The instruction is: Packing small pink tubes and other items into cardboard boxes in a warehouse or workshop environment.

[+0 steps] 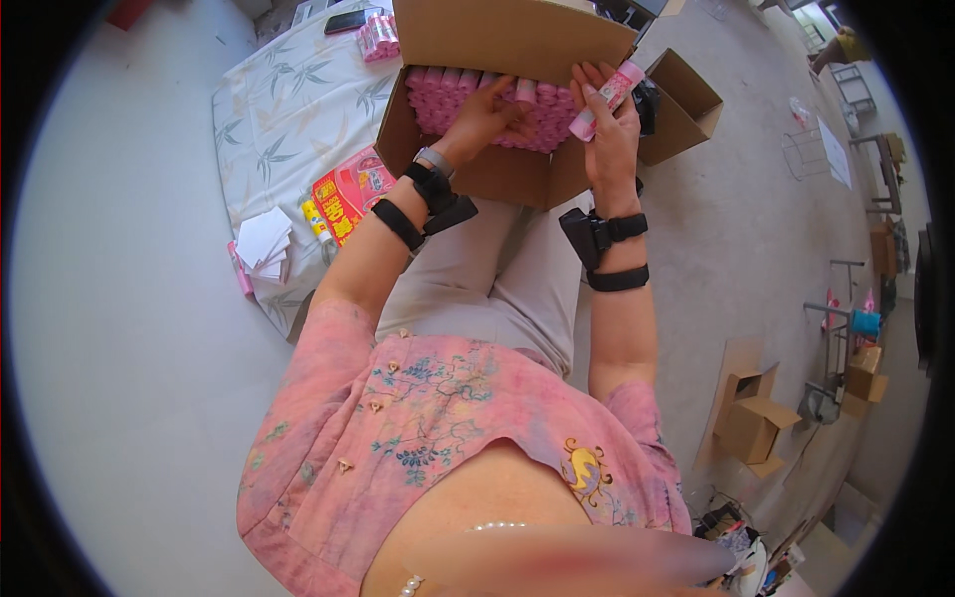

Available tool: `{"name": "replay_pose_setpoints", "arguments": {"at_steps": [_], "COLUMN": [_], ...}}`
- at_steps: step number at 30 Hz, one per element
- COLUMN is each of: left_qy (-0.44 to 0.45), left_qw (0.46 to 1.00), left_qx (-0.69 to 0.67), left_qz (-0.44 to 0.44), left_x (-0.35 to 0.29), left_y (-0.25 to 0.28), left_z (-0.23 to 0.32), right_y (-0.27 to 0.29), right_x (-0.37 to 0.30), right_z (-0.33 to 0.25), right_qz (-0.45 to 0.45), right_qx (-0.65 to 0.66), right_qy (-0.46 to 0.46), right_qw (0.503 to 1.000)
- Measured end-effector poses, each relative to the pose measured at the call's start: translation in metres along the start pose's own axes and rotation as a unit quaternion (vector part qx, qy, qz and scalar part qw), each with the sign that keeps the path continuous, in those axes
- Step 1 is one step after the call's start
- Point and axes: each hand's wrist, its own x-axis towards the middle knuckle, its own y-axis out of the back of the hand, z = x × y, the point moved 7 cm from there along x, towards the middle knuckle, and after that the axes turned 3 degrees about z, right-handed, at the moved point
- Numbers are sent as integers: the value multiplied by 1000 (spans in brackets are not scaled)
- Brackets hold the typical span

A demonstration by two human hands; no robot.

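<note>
Two risks, left to right: packed pink tubes (438, 104) inside the cardboard carton (512, 35) could be knocked askew if the left hand (485, 117) snags a neighbour; the lone pink tube (619, 88), slanted at the carton's right edge, could slip if the thumb eases. Left hand: extended over the rows, fingers parted, pinch on any tube untellable. Right hand (612, 129): raised, palm upward, grip pinching the lone tube under the thumb.
</note>
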Motion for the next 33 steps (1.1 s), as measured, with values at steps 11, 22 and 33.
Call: {"name": "replay_pose_setpoints", "arguments": {"at_steps": [11,22,33], "left_qy": [28,16,-55], "left_qw": [998,999,990], "left_qx": [-47,-16,17], "left_qz": [25,43,125], "left_x": [33,27,-31], "left_y": [-6,0,3], "left_z": [-26,-7,-13], "right_y": [16,-5,-6], "right_x": [-7,-8,-46], "right_z": [-12,-8,12], "right_qz": [58,31,47], "right_qx": [-106,-2,69], "right_qy": [4,-28,-70], "right_qw": [993,999,994]}}
